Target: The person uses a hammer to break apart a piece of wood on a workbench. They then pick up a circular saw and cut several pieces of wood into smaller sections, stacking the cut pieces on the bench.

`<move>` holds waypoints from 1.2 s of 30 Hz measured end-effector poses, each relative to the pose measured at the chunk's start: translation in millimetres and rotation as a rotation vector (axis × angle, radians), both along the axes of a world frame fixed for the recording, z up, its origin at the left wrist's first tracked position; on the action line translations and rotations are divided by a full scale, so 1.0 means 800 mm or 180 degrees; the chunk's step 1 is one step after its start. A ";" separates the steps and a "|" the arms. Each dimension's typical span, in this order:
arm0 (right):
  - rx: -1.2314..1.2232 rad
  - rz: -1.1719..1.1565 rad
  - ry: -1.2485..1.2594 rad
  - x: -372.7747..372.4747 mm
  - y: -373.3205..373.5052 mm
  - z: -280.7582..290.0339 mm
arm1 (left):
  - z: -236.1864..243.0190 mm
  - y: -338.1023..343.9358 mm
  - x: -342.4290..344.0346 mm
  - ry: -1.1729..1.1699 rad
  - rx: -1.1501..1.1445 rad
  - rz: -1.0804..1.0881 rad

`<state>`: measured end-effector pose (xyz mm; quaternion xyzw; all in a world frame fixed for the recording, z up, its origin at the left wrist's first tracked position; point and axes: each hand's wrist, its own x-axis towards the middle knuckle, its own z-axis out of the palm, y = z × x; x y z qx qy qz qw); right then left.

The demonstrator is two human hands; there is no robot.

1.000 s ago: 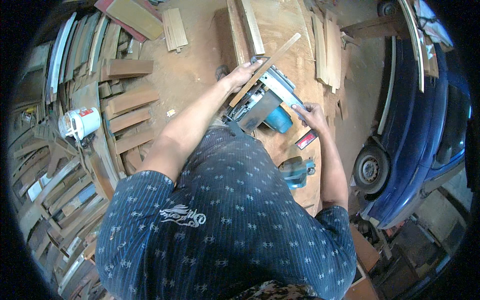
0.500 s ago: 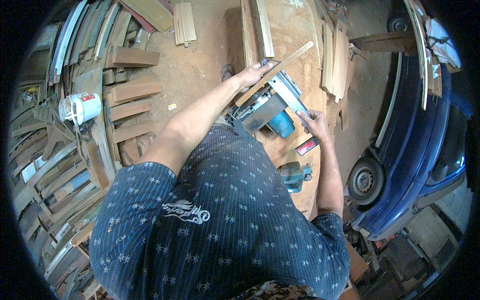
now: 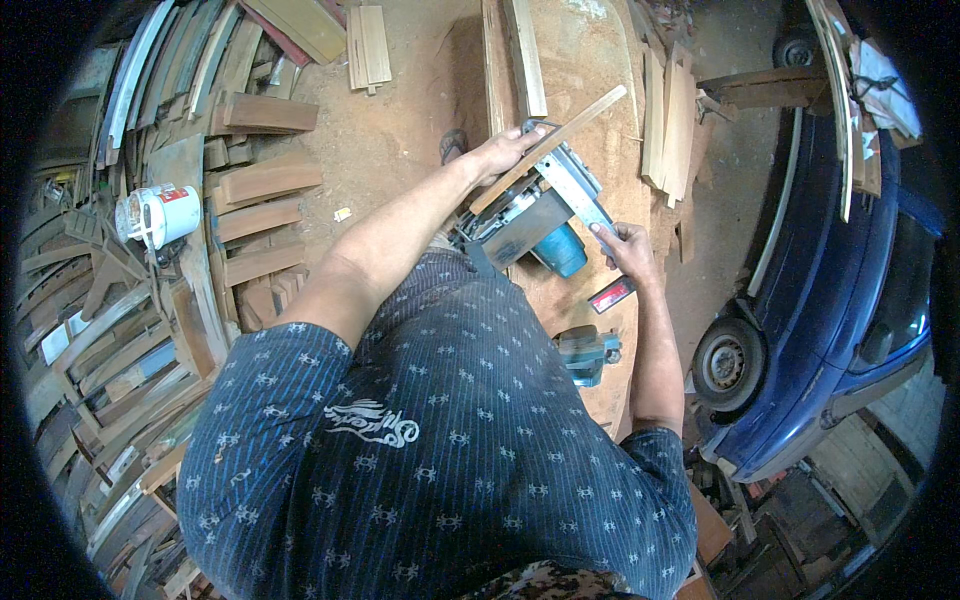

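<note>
At a wooden bench (image 3: 588, 55), a person's right grip (image 3: 630, 254) clamps the lower end of a metal bar (image 3: 578, 197) across a teal power tool (image 3: 560, 252) toward the bench's left edge. The left grip (image 3: 503, 152) meets a wooden strip (image 3: 550, 148); its fingertips are partly hidden, so its hold cannot be told.

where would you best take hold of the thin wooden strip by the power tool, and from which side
Probably by the far end of the thin wooden strip, pinched across its narrow width, coming from the upper right of the view. That end juts bare past the teal power tool, while the left hand is beside the strip's middle and the tool flanks its lower part.
</note>
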<state>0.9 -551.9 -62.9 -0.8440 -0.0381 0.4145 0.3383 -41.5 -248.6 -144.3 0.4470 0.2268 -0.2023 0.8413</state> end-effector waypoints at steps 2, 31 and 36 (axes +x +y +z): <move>-0.0010 0.0006 -0.0024 0.000 0.000 -0.002 | -0.006 0.000 0.000 0.0022 -0.0050 0.0038; 0.0458 -0.1050 -0.0707 0.018 -0.020 -0.023 | -0.027 0.010 -0.014 0.0003 0.0132 0.0254; -0.0385 -0.0913 -0.1078 0.037 -0.100 -0.110 | -0.029 0.036 -0.020 0.0102 0.0326 0.0054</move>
